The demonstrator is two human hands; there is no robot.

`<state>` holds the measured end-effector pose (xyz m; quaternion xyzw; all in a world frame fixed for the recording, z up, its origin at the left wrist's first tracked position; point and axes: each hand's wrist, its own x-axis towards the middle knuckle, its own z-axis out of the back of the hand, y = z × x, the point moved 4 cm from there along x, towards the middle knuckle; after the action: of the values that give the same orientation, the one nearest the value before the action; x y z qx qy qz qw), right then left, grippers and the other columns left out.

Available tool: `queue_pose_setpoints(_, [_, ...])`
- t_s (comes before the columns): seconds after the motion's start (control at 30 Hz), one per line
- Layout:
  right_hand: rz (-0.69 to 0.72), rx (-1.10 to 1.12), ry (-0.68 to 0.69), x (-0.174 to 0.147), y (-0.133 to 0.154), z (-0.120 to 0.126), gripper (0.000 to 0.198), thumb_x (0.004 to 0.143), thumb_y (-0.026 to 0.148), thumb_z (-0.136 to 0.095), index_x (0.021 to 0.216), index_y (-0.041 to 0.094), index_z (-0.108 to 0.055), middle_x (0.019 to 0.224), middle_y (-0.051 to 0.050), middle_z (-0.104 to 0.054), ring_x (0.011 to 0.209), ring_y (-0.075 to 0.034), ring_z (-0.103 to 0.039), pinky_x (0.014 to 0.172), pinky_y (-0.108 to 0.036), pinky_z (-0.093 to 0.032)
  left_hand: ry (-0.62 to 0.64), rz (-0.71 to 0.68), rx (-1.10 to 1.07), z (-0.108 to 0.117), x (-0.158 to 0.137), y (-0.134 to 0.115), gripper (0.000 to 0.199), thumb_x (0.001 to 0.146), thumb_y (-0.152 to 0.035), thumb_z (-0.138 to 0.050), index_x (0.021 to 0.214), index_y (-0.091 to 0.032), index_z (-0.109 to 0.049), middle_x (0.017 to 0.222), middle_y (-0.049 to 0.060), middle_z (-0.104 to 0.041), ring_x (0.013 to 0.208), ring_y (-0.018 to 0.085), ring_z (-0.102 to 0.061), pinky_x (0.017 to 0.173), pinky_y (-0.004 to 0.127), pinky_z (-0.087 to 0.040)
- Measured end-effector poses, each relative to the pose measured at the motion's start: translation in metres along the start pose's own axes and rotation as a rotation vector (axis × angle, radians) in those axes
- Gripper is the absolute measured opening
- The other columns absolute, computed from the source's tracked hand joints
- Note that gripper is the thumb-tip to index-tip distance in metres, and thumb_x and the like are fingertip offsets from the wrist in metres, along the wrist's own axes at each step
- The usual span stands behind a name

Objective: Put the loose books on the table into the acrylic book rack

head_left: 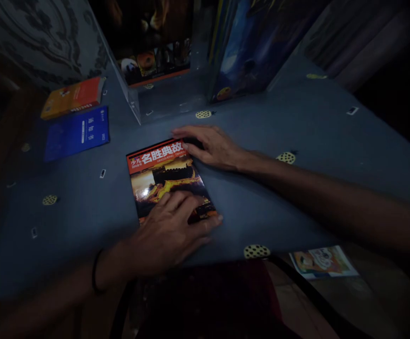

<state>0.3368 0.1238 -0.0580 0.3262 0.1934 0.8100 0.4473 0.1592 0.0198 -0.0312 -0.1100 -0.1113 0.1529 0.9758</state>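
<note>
A book with a red title band and a picture of a wall lies closed on the blue-grey table, its near edge close to the table's front. My left hand, a dark band round its wrist, rests over the lower part of the cover with fingers spread. At the book's upper right corner is my right hand, its fingers stretched out and the thumb by the cover's edge. Neither hand grips anything. The cover's bottom is partly hidden under the left hand.
Left of the book lie a blue booklet and a thick orange-red book. Behind, a clear stand holds a lion-covered book and blue upright books. A colourful booklet lies below the table edge at right.
</note>
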Motion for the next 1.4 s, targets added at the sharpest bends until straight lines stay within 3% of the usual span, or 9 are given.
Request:
queue_pose_setpoints(0.13, [0.008,-0.064,0.007,-0.002,0.0,-0.002,0.043,0.098,0.026,-0.048,0.14,0.021,-0.055,0.138,-0.007,-0.066,0.129,-0.025,-0.059,0.113,-0.05,-0.042,-0.016,-0.026,0.023,-0.005,-0.007,-0.008,0.035,0.102,-0.03,-0.049,0.136,-0.028,-0.058,0.128,0.012,-0.059,0.113,0.028,-0.054,0.097,0.048,-0.049])
queue_pose_setpoints(0.4, [0.022,-0.133,0.025,-0.005,0.006,-0.005,0.042,0.097,0.028,-0.049,0.138,0.024,-0.058,0.133,-0.006,-0.069,0.122,-0.028,-0.063,0.111,-0.055,-0.043,0.031,-0.005,-0.051,0.004,-0.004,-0.001,0.034,0.103,-0.03,-0.046,0.135,-0.024,-0.058,0.122,0.011,-0.06,0.112,0.025,-0.055,0.095,0.044,-0.051])
queue_pose_setpoints(0.5, [0.035,-0.128,0.023,-0.004,0.007,-0.005,0.041,0.097,0.027,-0.049,0.136,0.026,-0.06,0.133,-0.005,-0.069,0.121,-0.027,-0.064,0.11,-0.056,-0.044,-0.024,0.059,-0.002,0.01,-0.008,0.024,0.033,0.104,-0.031,-0.045,0.134,-0.024,-0.057,0.124,0.011,-0.06,0.115,0.025,-0.055,0.097,0.045,-0.05])
queue_pose_setpoints(0.7, [0.079,-0.136,0.004,-0.005,0.006,-0.007,0.037,0.099,0.028,-0.047,0.133,0.023,-0.062,0.136,-0.009,-0.068,0.128,-0.028,-0.061,0.109,-0.056,-0.045,-0.214,0.323,0.166,0.024,-0.036,0.103,0.034,0.105,-0.032,-0.041,0.132,-0.023,-0.059,0.123,0.011,-0.061,0.107,0.025,-0.055,0.091,0.044,-0.048])
queue_pose_setpoints(0.87, [0.097,-0.217,0.028,-0.006,0.012,-0.009,0.035,0.099,0.024,-0.044,0.129,0.023,-0.063,0.136,-0.011,-0.068,0.131,-0.027,-0.06,0.111,-0.057,-0.042,-0.264,0.429,0.195,0.028,-0.047,0.126,0.034,0.105,-0.031,-0.041,0.129,-0.019,-0.062,0.121,0.012,-0.06,0.108,0.025,-0.055,0.093,0.043,-0.048])
queue_pose_setpoints(1.03, [0.163,-0.326,0.103,0.004,0.045,-0.023,0.031,0.099,0.023,-0.046,0.121,0.021,-0.067,0.13,-0.012,-0.071,0.134,-0.03,-0.057,0.114,-0.062,-0.035,-0.303,0.443,0.171,0.026,-0.048,0.126,0.033,0.104,-0.032,-0.042,0.129,-0.021,-0.061,0.123,0.012,-0.06,0.111,0.025,-0.056,0.095,0.043,-0.049])
queue_pose_setpoints(1.2, [0.313,-0.291,0.309,0.01,0.097,-0.057,0.03,0.1,0.026,-0.05,0.124,0.017,-0.066,0.138,-0.014,-0.065,0.132,-0.026,-0.058,0.117,-0.054,-0.037,-0.335,0.427,0.128,0.023,-0.052,0.131,0.032,0.104,-0.028,-0.042,0.129,-0.021,-0.06,0.12,0.01,-0.061,0.109,0.023,-0.057,0.094,0.042,-0.049])
queue_pose_setpoints(1.4, [0.415,-0.25,0.376,-0.013,0.129,-0.075,0.035,0.103,0.03,-0.047,0.126,0.012,-0.066,0.142,-0.014,-0.062,0.14,-0.026,-0.05,0.122,-0.049,-0.034,-0.346,0.414,0.106,0.023,-0.053,0.133,0.034,0.104,-0.025,-0.039,0.128,-0.021,-0.063,0.116,0.01,-0.062,0.106,0.023,-0.057,0.094,0.042,-0.049])
